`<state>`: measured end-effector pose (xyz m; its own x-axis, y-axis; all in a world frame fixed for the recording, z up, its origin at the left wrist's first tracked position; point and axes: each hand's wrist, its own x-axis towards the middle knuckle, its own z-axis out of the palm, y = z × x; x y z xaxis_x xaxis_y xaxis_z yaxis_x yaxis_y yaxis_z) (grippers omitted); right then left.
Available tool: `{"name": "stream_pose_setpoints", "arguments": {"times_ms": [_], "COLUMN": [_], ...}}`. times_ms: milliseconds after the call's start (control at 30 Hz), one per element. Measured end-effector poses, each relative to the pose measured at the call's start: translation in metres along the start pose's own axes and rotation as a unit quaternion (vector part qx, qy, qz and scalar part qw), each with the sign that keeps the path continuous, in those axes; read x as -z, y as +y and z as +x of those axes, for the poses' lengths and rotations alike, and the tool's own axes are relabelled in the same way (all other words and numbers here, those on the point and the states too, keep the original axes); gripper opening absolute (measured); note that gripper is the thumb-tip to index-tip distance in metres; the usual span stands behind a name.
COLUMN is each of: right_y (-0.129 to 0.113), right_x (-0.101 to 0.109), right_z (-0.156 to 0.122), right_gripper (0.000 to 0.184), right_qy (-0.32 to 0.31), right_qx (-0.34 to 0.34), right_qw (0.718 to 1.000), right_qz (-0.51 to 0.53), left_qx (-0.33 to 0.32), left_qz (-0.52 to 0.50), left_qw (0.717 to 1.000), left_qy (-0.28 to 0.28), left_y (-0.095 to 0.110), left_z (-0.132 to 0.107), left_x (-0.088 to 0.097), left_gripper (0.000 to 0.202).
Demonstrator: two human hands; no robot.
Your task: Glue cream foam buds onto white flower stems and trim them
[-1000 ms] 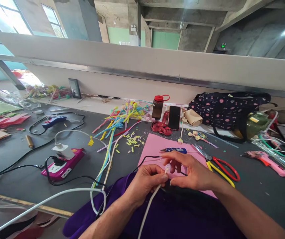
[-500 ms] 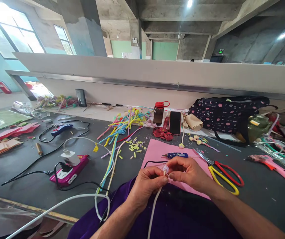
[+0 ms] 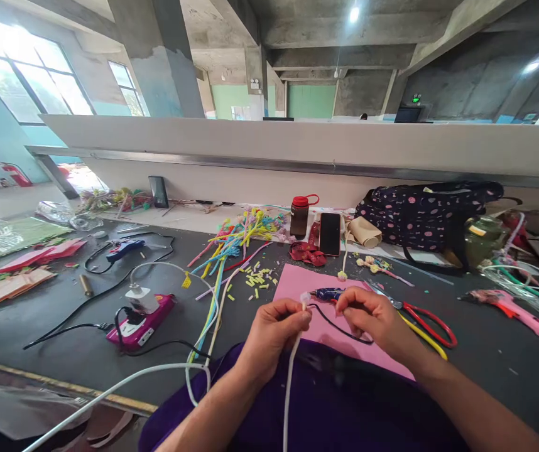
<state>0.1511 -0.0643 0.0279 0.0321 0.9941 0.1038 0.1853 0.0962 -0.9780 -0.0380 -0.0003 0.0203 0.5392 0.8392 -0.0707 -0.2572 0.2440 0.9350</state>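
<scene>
Drawn off to the right since half a second ago: right hand (image 3: 370,317), now apart from the pale tip (image 3: 305,298) of the white stem (image 3: 290,376), where before close against it. Left hand (image 3: 274,329) still in place, thumb and finger pinched round the stem just below the tip. On the right, fingertips curled in towards the thumb, narrow gap at most; cannot tell whether bare or holding something small.

Stem upright at the top, seen against the pink sheet (image 3: 298,276), then hanging down in front of the purple cloth (image 3: 345,402). Looks light and bendable, probably soft, with little slip to fear; tip likely the more fragile part. Best gripped just under the tip, without squeezing the tip itself.

Containers farther back on the table: dark bottle (image 3: 299,218) with red lid on, contents impossible to make out; to the right, patterned bag (image 3: 411,220), insides hidden; beyond the bag's right end, greenish jar (image 3: 486,238), contents too murky to name.
</scene>
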Motion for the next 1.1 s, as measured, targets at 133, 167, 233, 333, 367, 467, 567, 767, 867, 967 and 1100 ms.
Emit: {"name": "stream_pose_setpoints", "arguments": {"times_ms": [133, 167, 233, 333, 367, 467, 567, 767, 867, 967, 1100], "right_y": [0.020, 0.027, 0.039, 0.048, 0.049, 0.049, 0.053, 0.058, 0.058, 0.057, 0.055], "right_x": [0.015, 0.018, 0.024, 0.034, 0.037, 0.046, 0.050, 0.052, 0.057, 0.061, 0.059], "right_z": [-0.015, -0.019, -0.024, -0.028, -0.027, -0.023, -0.017, -0.011, -0.010, -0.010, -0.011], "right_gripper": [0.017, 0.019, 0.024, 0.027, 0.026, 0.017, 0.018, 0.020, 0.022, 0.024, 0.022], "right_qy": [0.007, 0.016, 0.047, 0.099, 0.113, 0.127, 0.093, 0.065, 0.068, 0.084, 0.089], "right_qx": [-0.014, -0.012, 0.009, 0.064, 0.088, 0.167, 0.209, 0.224, 0.241, 0.246, 0.231], "right_qw": [1.000, 1.000, 0.997, 0.987, 0.980, 0.954, 0.937, 0.899, 0.874, 0.866, 0.873], "right_qz": [-0.008, -0.022, -0.058, -0.114, -0.137, -0.215, -0.264, -0.371, -0.417, -0.427, -0.419], "left_qx": [0.023, 0.028, 0.039, 0.062, 0.073, 0.089, 0.087, 0.113, 0.136, 0.145, 0.148], "left_qz": [-0.035, -0.044, -0.069, -0.073, -0.071, -0.064, -0.047, -0.012, -0.011, -0.006, -0.001], "left_qw": [0.999, 0.998, 0.997, 0.995, 0.994, 0.993, 0.993, 0.991, 0.986, 0.984, 0.985], "left_qy": [-0.010, -0.017, -0.015, 0.018, 0.027, 0.040, 0.060, 0.072, 0.091, 0.100, 0.093], "left_y": [0.013, 0.012, 0.004, -0.013, -0.017, -0.022, -0.018, -0.018, -0.021, -0.023, -0.024], "left_z": [0.020, 0.027, 0.039, 0.048, 0.049, 0.045, 0.040, 0.035, 0.034, 0.033, 0.033], "left_x": [-0.005, -0.005, -0.003, 0.002, 0.004, 0.006, 0.005, 0.002, -0.001, -0.005, -0.006], "left_gripper": [0.022, 0.023, 0.023, 0.025, 0.027, 0.026, 0.024, 0.023, 0.025, 0.027, 0.025]}}
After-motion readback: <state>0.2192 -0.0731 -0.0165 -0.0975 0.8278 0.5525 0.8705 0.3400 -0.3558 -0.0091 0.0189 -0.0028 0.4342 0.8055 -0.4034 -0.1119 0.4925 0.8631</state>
